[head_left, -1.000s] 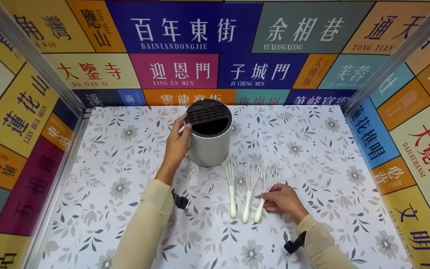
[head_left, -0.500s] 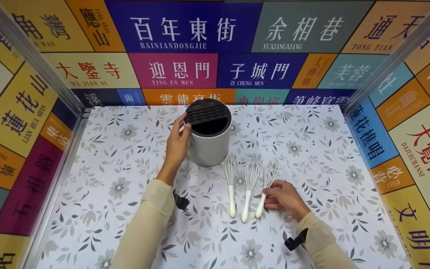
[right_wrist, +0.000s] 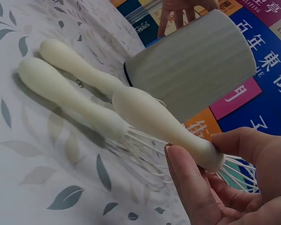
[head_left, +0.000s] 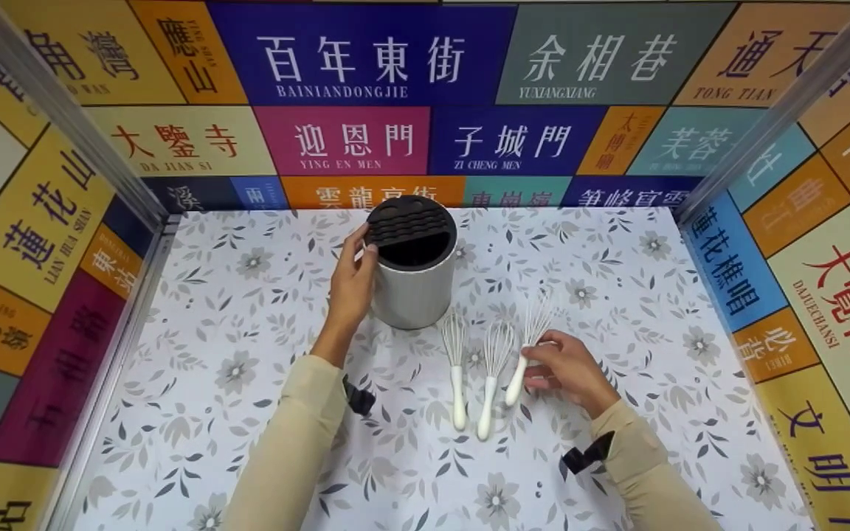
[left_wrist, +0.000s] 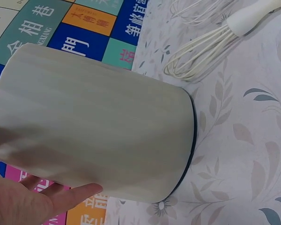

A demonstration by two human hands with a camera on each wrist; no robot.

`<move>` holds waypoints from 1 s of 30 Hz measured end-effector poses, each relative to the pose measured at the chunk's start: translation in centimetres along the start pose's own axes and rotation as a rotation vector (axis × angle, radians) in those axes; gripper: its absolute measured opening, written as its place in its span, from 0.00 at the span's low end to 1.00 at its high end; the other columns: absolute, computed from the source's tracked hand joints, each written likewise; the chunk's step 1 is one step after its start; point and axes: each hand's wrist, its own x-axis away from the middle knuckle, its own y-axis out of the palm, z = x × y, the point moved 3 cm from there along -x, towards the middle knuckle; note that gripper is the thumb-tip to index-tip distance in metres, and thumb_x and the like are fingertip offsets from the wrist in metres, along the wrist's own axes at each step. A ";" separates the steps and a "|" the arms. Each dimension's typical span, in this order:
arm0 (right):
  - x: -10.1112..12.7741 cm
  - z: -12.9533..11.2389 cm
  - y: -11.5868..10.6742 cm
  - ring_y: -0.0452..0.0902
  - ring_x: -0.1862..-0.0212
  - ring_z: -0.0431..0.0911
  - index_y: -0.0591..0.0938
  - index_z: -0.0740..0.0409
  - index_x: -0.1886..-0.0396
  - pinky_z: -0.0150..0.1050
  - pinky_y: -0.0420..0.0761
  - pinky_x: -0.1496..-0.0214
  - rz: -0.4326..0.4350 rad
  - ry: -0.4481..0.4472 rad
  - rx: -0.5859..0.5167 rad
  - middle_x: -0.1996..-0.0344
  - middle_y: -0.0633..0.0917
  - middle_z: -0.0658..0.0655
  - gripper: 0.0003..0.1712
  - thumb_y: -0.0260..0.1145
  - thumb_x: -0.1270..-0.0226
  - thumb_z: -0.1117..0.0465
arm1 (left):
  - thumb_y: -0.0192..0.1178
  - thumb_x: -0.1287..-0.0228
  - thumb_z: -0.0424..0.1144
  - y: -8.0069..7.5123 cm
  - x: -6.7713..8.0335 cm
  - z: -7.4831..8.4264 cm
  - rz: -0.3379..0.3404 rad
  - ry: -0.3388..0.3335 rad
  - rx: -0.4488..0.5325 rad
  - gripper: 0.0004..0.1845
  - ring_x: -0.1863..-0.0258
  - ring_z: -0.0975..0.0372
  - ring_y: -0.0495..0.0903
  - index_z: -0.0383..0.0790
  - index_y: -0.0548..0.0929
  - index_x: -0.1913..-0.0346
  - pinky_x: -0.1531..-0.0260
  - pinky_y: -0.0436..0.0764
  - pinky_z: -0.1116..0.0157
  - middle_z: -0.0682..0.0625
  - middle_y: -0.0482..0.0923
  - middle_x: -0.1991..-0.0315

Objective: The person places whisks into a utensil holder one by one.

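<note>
My right hand (head_left: 572, 369) pinches the rightmost whisk (head_left: 517, 380) near the top of its cream handle. In the right wrist view, thumb and fingertips meet at the neck of the whisk (right_wrist: 154, 122), and its handle end is raised off the tabletop. Two more whisks, a left one (head_left: 458, 398) and a middle one (head_left: 488, 409), lie side by side on the table, wires pointing away. My left hand (head_left: 353, 284) rests with extended fingers against the left side of a pale utensil holder (head_left: 414, 299). The holder stands upright with a black slotted lid, half of it an opening.
A white tablecloth (head_left: 248, 442) printed with grey leaves and flowers covers the table. Walls with coloured lettered panels (head_left: 366, 51) stand at the back and both sides. Metal posts (head_left: 779, 110) mark the corners.
My right hand has moved slightly away from me with the rightmost whisk, and its handle has lifted. My left hand stays against the utensil holder, which has not moved.
</note>
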 end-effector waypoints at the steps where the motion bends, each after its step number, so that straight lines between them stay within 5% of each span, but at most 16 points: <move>1: -0.1 -0.4 0.1 0.89 0.60 0.54 0.71 0.63 0.53 0.48 0.89 0.57 -0.008 -0.011 0.000 0.57 0.87 0.60 0.18 0.69 0.31 0.60 | 0.48 0.20 0.54 0.0 0.0 0.0 0.001 0.001 0.005 0.25 0.25 0.53 0.67 0.63 0.67 0.24 0.26 0.68 0.54 0.51 0.64 0.23; 10: -0.2 -4.9 1.0 0.89 0.57 0.54 0.72 0.63 0.49 0.50 0.88 0.53 -0.047 -0.085 0.020 0.53 0.85 0.60 0.18 0.68 0.29 0.58 | 0.49 0.20 0.53 0.1 0.1 -0.1 0.006 0.002 0.053 0.25 0.28 0.51 0.70 0.62 0.68 0.24 0.31 0.73 0.51 0.48 0.64 0.23; 30: -0.5 -14.8 6.0 0.88 0.60 0.53 0.72 0.60 0.54 0.52 0.89 0.59 -0.063 -0.301 -0.007 0.60 0.82 0.57 0.16 0.69 0.31 0.60 | 0.49 0.21 0.56 0.0 0.0 -0.2 -0.002 -0.020 0.053 0.24 0.29 0.52 0.72 0.67 0.68 0.25 0.35 0.77 0.50 0.50 0.64 0.23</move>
